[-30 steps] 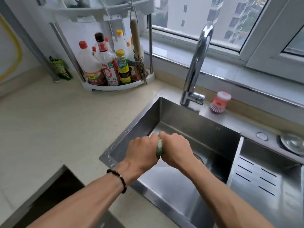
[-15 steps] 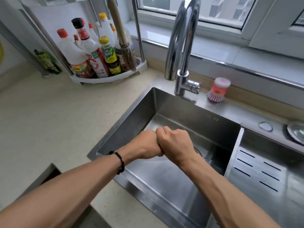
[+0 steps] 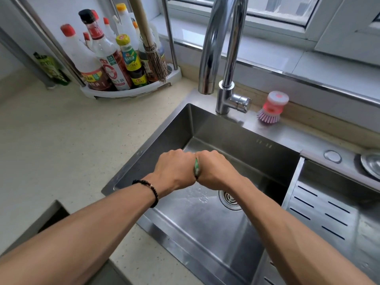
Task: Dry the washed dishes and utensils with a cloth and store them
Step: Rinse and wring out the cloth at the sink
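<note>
My left hand and my right hand are clenched side by side over the steel sink, knuckles up. Between them shows a thin strip of a green and white cloth, which both fists grip. Most of the cloth is hidden inside the hands. No dish or utensil is in sight in the basin.
A chrome tap rises behind the sink, with a pink dish brush to its right. A white corner rack of bottles stands on the beige counter at the back left. A slotted drain section lies right of the basin.
The view has moved closer and lower over the sink. My fists stay pressed together, and the green strip of cloth shows between them again after being hidden half a second ago.
</note>
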Available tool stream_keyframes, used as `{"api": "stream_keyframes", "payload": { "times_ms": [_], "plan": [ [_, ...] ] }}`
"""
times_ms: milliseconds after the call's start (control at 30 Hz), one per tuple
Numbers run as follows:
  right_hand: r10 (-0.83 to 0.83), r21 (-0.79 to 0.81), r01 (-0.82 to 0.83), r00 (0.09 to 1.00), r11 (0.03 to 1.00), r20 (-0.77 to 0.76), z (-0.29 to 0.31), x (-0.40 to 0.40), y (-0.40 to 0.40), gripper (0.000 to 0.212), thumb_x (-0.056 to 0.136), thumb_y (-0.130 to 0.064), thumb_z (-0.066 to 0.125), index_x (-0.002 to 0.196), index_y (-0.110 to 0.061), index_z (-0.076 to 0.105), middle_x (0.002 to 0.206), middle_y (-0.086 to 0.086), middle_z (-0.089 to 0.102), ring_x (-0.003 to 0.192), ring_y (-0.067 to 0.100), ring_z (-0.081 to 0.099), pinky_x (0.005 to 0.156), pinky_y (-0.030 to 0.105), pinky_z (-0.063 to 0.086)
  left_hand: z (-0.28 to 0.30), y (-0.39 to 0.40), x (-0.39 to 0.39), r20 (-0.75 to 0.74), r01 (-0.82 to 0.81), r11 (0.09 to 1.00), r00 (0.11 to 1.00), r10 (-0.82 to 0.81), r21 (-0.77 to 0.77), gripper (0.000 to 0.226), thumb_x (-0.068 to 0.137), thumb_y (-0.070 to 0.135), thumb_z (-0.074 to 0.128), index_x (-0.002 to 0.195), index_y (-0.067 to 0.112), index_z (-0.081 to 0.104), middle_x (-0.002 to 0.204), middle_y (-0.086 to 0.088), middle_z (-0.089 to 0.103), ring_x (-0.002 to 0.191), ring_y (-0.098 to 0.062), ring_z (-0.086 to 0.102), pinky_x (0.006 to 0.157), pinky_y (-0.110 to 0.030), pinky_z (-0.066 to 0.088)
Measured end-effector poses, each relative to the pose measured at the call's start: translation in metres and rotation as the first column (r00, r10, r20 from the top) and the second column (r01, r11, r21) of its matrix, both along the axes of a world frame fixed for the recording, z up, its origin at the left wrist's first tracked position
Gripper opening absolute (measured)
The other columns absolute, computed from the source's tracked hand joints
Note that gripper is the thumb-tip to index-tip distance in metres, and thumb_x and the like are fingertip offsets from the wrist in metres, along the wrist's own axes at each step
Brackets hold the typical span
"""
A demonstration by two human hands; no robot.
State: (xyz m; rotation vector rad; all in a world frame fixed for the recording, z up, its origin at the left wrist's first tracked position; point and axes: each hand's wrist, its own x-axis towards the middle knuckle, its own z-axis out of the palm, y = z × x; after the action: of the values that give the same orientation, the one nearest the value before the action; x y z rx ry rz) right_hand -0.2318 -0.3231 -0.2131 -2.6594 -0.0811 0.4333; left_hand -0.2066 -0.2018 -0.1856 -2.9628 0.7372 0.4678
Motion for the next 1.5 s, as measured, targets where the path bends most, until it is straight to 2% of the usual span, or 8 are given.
{"api": "stream_keyframes", "payload": {
  "times_ms": [133,267,400,533,633,733,900,1500],
  "plan": [
    [-0.007,-0.016,0.012,0.954,1.000,0.300,-0.017,-0.017,-0.004,0.059,0.080,-0.003,0.060,0.134,-0.012,0.037,0.111,0.018,0.061,0.082,0.042,0.058,0.060,0.041,0.045,-0.003,-0.007,0.013,-0.629,-0.447,0.887,0.723,0.285,-0.113,0.018,0.084,0.011,0.064,0.072,0.014,0.051,0.058,-0.001,0.043,0.046,-0.015,0.037,0.045,-0.022,0.028],
    [0.230,-0.236,-0.081,0.652,0.968,0.723,-0.043,-0.041,-0.010,0.059,0.088,-0.002,0.034,0.147,-0.009,0.034,0.135,0.034,0.053,0.105,0.041,0.060,0.080,0.044,0.053,0.002,0.003,0.016,-0.918,-0.568,0.821,0.356,0.176,-0.063,0.032,0.090,0.000,0.054,0.070,0.020,0.040,0.053,0.004,0.024,0.044,-0.008,0.016,0.041,-0.019,0.012],
    [0.258,-0.262,-0.060,0.485,0.963,0.835,-0.035,-0.031,-0.018,0.029,0.091,-0.004,0.054,0.120,-0.009,0.054,0.075,0.011,0.058,0.059,0.026,0.052,0.052,0.035,0.038,0.007,0.000,-0.005,-0.967,-0.566,0.822,0.238,0.094,-0.060,0.052,0.087,-0.006,0.055,0.055,0.024,0.029,0.047,0.005,0.022,0.040,-0.007,0.016,0.043,-0.021,0.008],
    [0.293,-0.333,-0.045,0.597,0.942,0.747,-0.013,-0.013,-0.019,0.017,0.057,-0.003,0.064,0.063,-0.014,0.051,0.044,0.002,0.040,0.030,0.024,0.038,0.045,0.024,0.015,0.001,-0.011,-0.018,-0.827,-0.647,0.735,0.516,0.226,-0.203,0.034,0.082,0.001,0.061,0.061,0.018,0.041,0.052,0.001,0.030,0.042,-0.013,0.024,0.043,-0.021,0.015],
    [0.270,-0.292,-0.101,0.731,0.951,0.627,-0.004,-0.001,-0.015,0.026,0.043,-0.003,0.064,0.061,-0.012,0.048,0.037,0.004,0.042,0.024,0.026,0.037,0.045,0.020,0.016,0.005,-0.014,-0.010,-0.577,-0.504,0.808,0.773,0.264,-0.305,0.016,0.080,0.006,0.065,0.069,0.011,0.054,0.057,0.000,0.044,0.050,-0.016,0.035,0.044,-0.023,0.026],
    [0.265,-0.351,-0.094,0.837,0.932,0.479,0.009,0.009,-0.012,0.038,0.044,0.003,0.075,0.070,-0.008,0.050,0.041,0.008,0.049,0.028,0.031,0.043,0.042,0.023,0.022,0.006,-0.012,0.001,-0.435,-0.420,0.849,0.862,0.262,-0.321,0.020,0.081,0.010,0.061,0.063,0.012,0.052,0.060,-0.002,0.055,0.053,-0.021,0.047,0.048,-0.026,0.034],
    [0.199,-0.345,-0.090,0.935,0.934,0.294,0.025,0.015,-0.005,0.022,0.086,-0.008,0.057,0.106,-0.009,0.050,0.091,0.014,0.067,0.078,0.040,0.061,0.061,0.037,0.037,0.008,-0.005,0.014,-0.217,-0.254,0.927,0.956,0.198,-0.275,0.015,0.082,0.014,0.056,0.068,0.017,0.053,0.067,-0.002,0.059,0.061,-0.025,0.059,0.054,-0.029,0.041],
    [0.097,-0.171,-0.091,0.995,0.981,0.025,0.030,0.008,0.011,0.020,0.075,-0.008,0.057,0.093,-0.015,0.056,0.076,0.002,0.052,0.076,0.030,0.057,0.064,0.035,0.046,0.012,0.017,0.005,0.083,0.057,0.998,0.995,-0.055,-0.019,0.007,0.087,0.019,0.054,0.083,0.021,0.050,0.084,-0.005,0.067,0.065,-0.023,0.048,0.063,-0.031,0.037]
  ]
}}
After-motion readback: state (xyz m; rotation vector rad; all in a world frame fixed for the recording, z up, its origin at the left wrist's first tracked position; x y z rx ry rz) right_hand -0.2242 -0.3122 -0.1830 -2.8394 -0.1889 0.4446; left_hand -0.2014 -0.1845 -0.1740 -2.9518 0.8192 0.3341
